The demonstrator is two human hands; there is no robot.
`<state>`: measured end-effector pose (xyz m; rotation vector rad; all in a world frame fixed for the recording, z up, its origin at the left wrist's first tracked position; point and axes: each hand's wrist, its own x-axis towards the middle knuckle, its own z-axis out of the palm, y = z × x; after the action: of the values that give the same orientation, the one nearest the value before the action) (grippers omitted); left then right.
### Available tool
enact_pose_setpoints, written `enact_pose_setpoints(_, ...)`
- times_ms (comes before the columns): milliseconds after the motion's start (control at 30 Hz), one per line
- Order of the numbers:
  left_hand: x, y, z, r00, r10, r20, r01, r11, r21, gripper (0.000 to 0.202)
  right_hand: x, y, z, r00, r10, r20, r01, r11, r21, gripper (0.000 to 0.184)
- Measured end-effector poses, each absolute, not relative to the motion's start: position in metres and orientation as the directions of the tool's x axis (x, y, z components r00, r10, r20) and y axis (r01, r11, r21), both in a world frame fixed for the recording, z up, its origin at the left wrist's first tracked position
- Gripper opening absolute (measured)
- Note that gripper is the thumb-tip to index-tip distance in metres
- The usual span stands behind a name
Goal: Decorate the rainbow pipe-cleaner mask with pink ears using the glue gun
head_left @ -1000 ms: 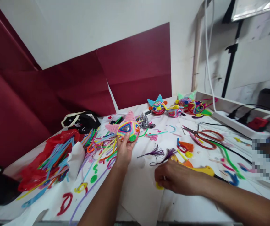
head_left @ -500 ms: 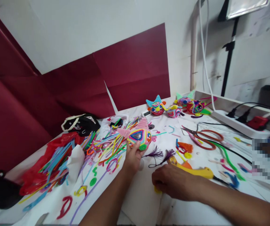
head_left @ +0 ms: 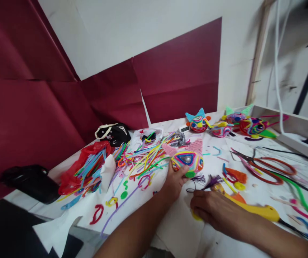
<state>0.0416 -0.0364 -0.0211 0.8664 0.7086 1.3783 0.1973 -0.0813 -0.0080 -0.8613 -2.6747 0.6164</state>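
My left hand [head_left: 174, 182] grips a fuzzy pipe-cleaner animal head [head_left: 188, 159] with pink pointed ears, colourful rings and a shiny dark centre. Its fingers wrap the lower side. To the right, my right hand [head_left: 215, 211] is closed low over the table, its fingertips pinched on a yellow pipe-cleaner piece [head_left: 196, 215], mostly hidden under them. Just beyond that hand lie a purple tassel [head_left: 213, 181] with a black loop and a yellow-handled glue gun [head_left: 261, 211]. Orange-handled scissors [head_left: 270, 168] rest farther right.
Loose pipe cleaners [head_left: 145, 157] and a red plastic bag [head_left: 70, 179] cover the left side. Several finished colourful heads [head_left: 198, 123] stand at the back. A white power strip [head_left: 301, 147] and black cables lie at right. A black pouch [head_left: 114, 134] sits back left.
The view has swung left, so everything sits farther right in the picture. My left hand still holds the head, and my right hand stays low at the yellow piece.
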Motion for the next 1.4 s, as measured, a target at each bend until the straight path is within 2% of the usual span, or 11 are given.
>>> enact_pose_setpoints(100,0.042,-0.038,-0.021,0.115,0.992,0.048,-0.533,0.021,0.846,0.063,0.198,-0.079,-0.008,-0.770,0.625,0.132,0.502,0.719,-0.481,0.029)
enact_pose_setpoints(200,0.043,-0.039,-0.021,0.120,0.992,0.028,-0.533,0.040,0.845,0.064,0.203,-0.073,-0.006,-0.702,0.699,0.138,0.560,0.661,-0.499,0.030)
enact_pose_setpoints(367,0.045,-0.041,-0.021,0.142,0.989,0.032,-0.547,0.052,0.836,0.068,0.214,-0.063,-0.002,-0.538,0.832,0.134,0.719,0.537,-0.441,0.033)
enact_pose_setpoints(567,0.048,-0.045,-0.020,0.161,0.986,0.034,-0.554,0.062,0.830,0.064,0.215,-0.060,0.000,-0.500,0.857,0.127,0.739,0.498,-0.454,0.032)
enact_pose_setpoints(867,0.049,-0.049,-0.013,0.131,0.991,0.038,-0.592,0.047,0.804,0.074,0.218,-0.055,0.002,-0.286,0.947,0.149,0.881,0.321,-0.346,0.039)
enact_pose_setpoints(1067,0.046,-0.046,-0.017,0.136,0.989,0.056,-0.590,0.035,0.807,0.068,0.220,-0.048,0.002,-0.229,0.953,0.197,0.809,0.298,-0.506,0.039)
enact_pose_setpoints(1200,0.045,-0.044,-0.017,0.134,0.989,0.062,-0.582,0.028,0.813,0.073,0.219,-0.046,-0.001,-0.213,0.957,0.194,0.702,0.288,-0.651,0.051)
enact_pose_setpoints(1400,0.047,-0.046,-0.015,0.126,0.990,0.066,-0.585,0.021,0.810,0.073,0.218,-0.044,-0.004,-0.197,0.961,0.196,0.548,0.274,-0.790,0.064)
